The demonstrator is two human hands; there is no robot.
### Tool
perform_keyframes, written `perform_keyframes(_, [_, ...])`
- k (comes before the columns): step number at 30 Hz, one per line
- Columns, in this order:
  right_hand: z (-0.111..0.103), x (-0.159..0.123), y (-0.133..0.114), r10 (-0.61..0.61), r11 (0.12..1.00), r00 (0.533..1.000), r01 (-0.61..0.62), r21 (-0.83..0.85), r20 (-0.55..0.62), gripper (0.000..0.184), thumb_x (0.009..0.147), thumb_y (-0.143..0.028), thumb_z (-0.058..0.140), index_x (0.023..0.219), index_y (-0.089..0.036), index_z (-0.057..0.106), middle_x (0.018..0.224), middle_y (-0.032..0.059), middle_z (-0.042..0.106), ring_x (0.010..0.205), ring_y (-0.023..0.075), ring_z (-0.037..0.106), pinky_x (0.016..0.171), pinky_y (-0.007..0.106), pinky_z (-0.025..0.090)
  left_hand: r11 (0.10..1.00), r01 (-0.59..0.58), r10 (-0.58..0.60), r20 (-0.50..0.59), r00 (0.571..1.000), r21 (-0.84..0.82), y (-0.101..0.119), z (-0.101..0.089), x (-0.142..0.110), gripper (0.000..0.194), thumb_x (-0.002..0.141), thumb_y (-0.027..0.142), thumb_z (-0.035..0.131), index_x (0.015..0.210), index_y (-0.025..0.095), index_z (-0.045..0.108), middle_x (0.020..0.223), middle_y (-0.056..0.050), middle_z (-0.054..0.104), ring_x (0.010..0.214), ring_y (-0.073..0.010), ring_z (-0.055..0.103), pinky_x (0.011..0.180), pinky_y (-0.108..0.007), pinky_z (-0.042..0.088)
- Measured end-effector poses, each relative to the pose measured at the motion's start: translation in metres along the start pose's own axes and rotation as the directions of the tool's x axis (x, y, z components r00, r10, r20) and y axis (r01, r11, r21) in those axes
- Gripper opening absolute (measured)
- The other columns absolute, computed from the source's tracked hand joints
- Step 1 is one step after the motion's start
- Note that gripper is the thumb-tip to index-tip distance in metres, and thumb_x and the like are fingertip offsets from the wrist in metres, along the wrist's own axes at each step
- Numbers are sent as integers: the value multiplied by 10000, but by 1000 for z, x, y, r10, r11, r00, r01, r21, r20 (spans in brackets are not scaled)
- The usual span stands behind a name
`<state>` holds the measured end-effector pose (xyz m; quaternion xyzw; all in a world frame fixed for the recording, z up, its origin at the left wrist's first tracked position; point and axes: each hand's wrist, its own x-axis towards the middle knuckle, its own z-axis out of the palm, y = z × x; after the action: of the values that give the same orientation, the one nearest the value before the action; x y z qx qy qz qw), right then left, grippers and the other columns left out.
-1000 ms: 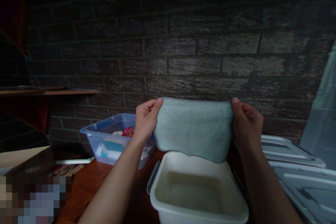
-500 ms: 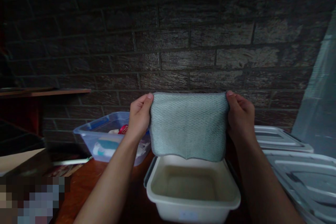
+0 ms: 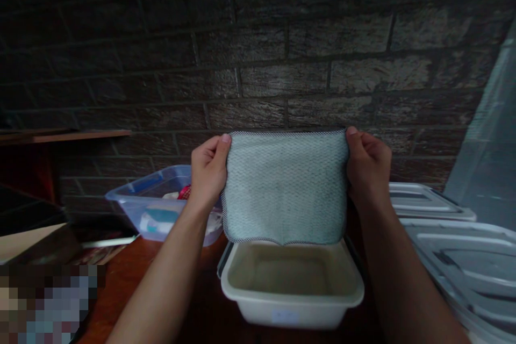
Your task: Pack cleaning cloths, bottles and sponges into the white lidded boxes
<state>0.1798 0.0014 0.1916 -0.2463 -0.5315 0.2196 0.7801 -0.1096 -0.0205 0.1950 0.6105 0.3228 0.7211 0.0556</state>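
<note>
I hold a pale green-blue cloth (image 3: 284, 185) with a dark stitched edge, stretched flat in the air. My left hand (image 3: 207, 172) pinches its upper left corner and my right hand (image 3: 367, 165) pinches its upper right corner. The cloth hangs straight down, its lower edge just above the back rim of an open white plastic tub (image 3: 292, 301) that stands on the dark wooden table (image 3: 129, 290). Nothing shows inside the tub.
A clear blue-tinted bin (image 3: 155, 207) with small items stands at the back left. Grey box lids (image 3: 451, 236) lie stacked on the right. A dark brick wall (image 3: 258, 54) is close behind. A shelf (image 3: 64, 137) juts out at the left.
Both hands have raised the cloth slightly and pulled it flatter and squarer. The view has shifted, so the tub sits lower and farther from me in the picture.
</note>
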Motion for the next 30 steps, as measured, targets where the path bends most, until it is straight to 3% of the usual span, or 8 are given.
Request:
perform_keyframes(5, [0,0,2,-25,998,1000,25,-51,1,433,952,-485,635,641,-202,530,610,-37,349,544,110,299,499,284,214,996,74,-75,-15,997,-39,-4,0,0,314,921,408,647,704,182,630,650,24,457,592,-123,354,544,-253,274])
perform_keyframes(11, [-1,0,3,39,998,999,-39,-47,-18,420,918,-522,664,656,-209,562,597,-36,378,524,114,309,479,282,230,976,173,-171,30,985,-128,-8,1,2,125,823,272,612,725,194,607,697,19,513,651,-147,430,595,-247,335])
perform_keyframes(16, [-2,-1,3,61,996,998,-62,-65,-25,417,903,-540,670,663,-210,581,594,-36,389,533,125,330,489,289,241,986,141,-135,67,989,-85,-3,1,-1,227,912,358,615,763,193,569,706,30,466,657,-133,401,612,-236,321])
perform_keyframes(23, [0,1,9,199,968,977,-207,-140,-74,296,832,-439,694,677,-192,642,661,-15,508,665,163,471,569,292,340,985,172,-171,57,984,3,-6,1,0,211,911,359,623,785,192,598,693,38,446,644,-128,384,592,-239,290])
perform_keyframes(27, [1,1,16,389,910,921,-380,-162,23,241,780,-396,681,670,-185,650,648,-7,550,651,183,512,536,298,333,978,209,-208,41,977,-8,-8,-1,1,166,881,300,611,763,183,607,701,33,472,657,-128,404,603,-241,295])
perform_keyframes(30, [3,0,21,407,907,912,-397,-142,53,184,749,-357,697,700,-182,671,643,-12,566,639,178,517,536,290,339,972,236,-235,24,972,-23,-9,-3,1,189,877,319,611,746,185,590,680,39,455,638,-125,390,590,-243,289])
